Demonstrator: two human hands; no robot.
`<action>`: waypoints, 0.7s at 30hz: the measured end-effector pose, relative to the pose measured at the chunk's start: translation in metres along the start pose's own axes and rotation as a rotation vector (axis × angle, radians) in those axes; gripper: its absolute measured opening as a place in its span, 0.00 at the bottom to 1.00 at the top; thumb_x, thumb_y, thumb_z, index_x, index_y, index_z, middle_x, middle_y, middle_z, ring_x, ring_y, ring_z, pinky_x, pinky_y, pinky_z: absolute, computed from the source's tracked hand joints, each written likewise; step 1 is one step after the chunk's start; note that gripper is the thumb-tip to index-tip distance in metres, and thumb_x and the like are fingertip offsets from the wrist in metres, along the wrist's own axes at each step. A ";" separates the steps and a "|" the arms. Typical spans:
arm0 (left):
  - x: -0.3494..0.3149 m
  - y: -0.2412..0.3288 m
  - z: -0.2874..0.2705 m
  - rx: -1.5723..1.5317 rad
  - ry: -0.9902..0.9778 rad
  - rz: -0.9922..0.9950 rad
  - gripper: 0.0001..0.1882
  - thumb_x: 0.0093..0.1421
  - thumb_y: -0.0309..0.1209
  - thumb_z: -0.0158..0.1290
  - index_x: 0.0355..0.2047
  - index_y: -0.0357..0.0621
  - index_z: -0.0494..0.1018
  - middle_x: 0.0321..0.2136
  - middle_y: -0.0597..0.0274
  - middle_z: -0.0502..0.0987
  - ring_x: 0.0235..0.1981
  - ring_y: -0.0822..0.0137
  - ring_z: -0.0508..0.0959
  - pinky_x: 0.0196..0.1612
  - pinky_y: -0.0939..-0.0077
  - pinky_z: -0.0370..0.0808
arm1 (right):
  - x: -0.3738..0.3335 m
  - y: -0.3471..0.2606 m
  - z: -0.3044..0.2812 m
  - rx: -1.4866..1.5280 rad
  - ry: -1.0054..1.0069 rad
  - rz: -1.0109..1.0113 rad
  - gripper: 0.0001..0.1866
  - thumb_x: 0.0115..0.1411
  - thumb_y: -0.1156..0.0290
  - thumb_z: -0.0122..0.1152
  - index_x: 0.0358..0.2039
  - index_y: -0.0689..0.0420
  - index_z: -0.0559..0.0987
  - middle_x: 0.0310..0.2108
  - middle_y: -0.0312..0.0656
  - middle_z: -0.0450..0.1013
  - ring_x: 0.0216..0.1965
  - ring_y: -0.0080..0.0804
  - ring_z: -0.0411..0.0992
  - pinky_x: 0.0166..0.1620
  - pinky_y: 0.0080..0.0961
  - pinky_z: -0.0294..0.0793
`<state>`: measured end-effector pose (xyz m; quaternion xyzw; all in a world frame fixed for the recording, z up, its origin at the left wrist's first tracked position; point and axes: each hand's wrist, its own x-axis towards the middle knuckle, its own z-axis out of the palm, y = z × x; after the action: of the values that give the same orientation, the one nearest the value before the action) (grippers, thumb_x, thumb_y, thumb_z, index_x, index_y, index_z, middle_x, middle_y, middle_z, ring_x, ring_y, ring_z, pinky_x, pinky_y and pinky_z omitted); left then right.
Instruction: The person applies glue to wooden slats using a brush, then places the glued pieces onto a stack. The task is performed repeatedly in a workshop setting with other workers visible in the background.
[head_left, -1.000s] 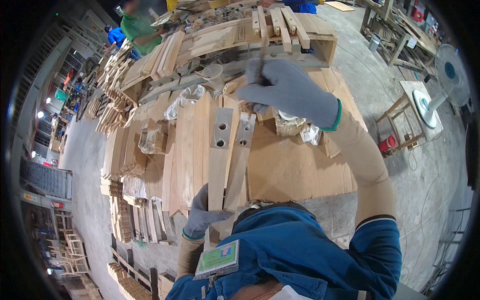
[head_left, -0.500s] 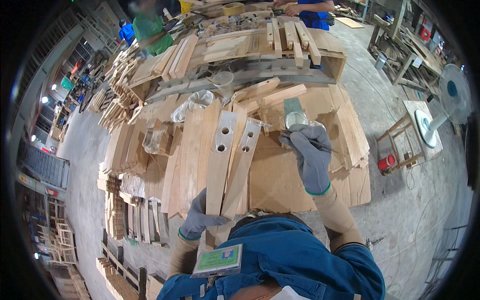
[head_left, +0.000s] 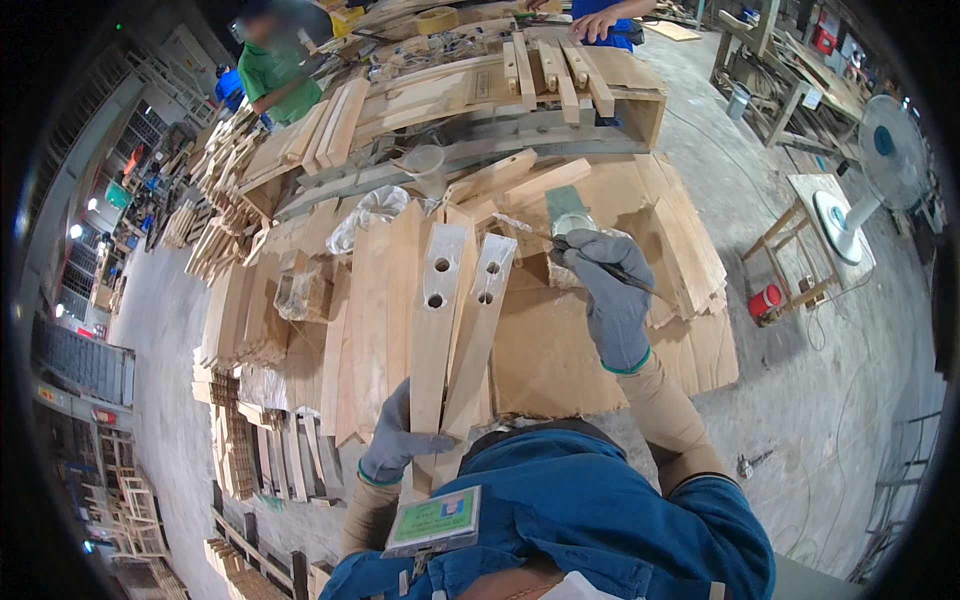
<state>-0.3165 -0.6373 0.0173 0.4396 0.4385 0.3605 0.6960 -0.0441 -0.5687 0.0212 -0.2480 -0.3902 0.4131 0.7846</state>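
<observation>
My left hand (head_left: 402,440), in a grey glove, is closed round the lower ends of two tapered wooden pieces. The left wooden piece (head_left: 430,340) and the right wooden piece (head_left: 474,345) lie side by side, spreading slightly apart at the far end. Each has two round holes there and a whitish, wet-looking coating. My gloved right hand (head_left: 612,285) grips a thin brush (head_left: 530,230) with white stuff on its tip. That tip is just beyond the right piece's far end. Partly behind my right fingers is a round container (head_left: 572,225), beside a green block (head_left: 568,201).
Wooden boards (head_left: 378,300) line the left of the cardboard-covered table (head_left: 550,375), and more boards (head_left: 690,250) are stacked right. A plastic cup (head_left: 425,170) and clear bag (head_left: 375,215) lie beyond. A fan (head_left: 850,220) stands right. Co-workers (head_left: 285,85) are across the bench.
The brush tip has moved slightly away from the right piece's far end. My left hand keeps its hold on both pieces. The whole view has shifted a little.
</observation>
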 end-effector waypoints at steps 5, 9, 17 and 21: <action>0.002 -0.006 -0.007 0.018 0.022 0.014 0.44 0.28 0.17 0.64 0.51 0.39 0.63 0.44 0.61 0.72 0.47 0.67 0.71 0.50 0.73 0.68 | -0.029 -0.006 0.008 -0.057 -0.160 -0.083 0.07 0.50 0.88 0.53 0.28 0.63 0.68 0.35 0.48 0.70 0.36 0.36 0.73 0.43 0.32 0.75; 0.001 -0.005 -0.006 -0.018 0.025 -0.002 0.45 0.28 0.17 0.64 0.52 0.39 0.62 0.45 0.61 0.72 0.48 0.67 0.71 0.50 0.73 0.68 | -0.029 0.000 0.003 -0.142 -0.099 -0.129 0.08 0.49 0.90 0.54 0.28 0.63 0.68 0.35 0.50 0.71 0.35 0.35 0.73 0.41 0.30 0.76; 0.010 -0.004 -0.001 0.007 0.011 0.009 0.47 0.28 0.14 0.62 0.55 0.36 0.60 0.48 0.58 0.70 0.50 0.65 0.70 0.51 0.72 0.69 | -0.025 0.014 -0.005 -0.267 -0.067 -0.296 0.11 0.47 0.88 0.60 0.28 0.61 0.70 0.34 0.46 0.72 0.35 0.29 0.72 0.38 0.23 0.73; 0.010 0.004 -0.004 -0.035 0.073 0.018 0.43 0.28 0.12 0.59 0.51 0.35 0.63 0.45 0.55 0.72 0.46 0.62 0.73 0.43 0.69 0.75 | -0.003 0.013 -0.038 -0.526 0.099 -0.223 0.07 0.50 0.84 0.60 0.28 0.59 0.72 0.31 0.40 0.71 0.33 0.23 0.70 0.38 0.19 0.71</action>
<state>-0.3172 -0.6257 0.0175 0.4179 0.4532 0.3901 0.6839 -0.0200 -0.5665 -0.0108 -0.4185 -0.4699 0.1963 0.7520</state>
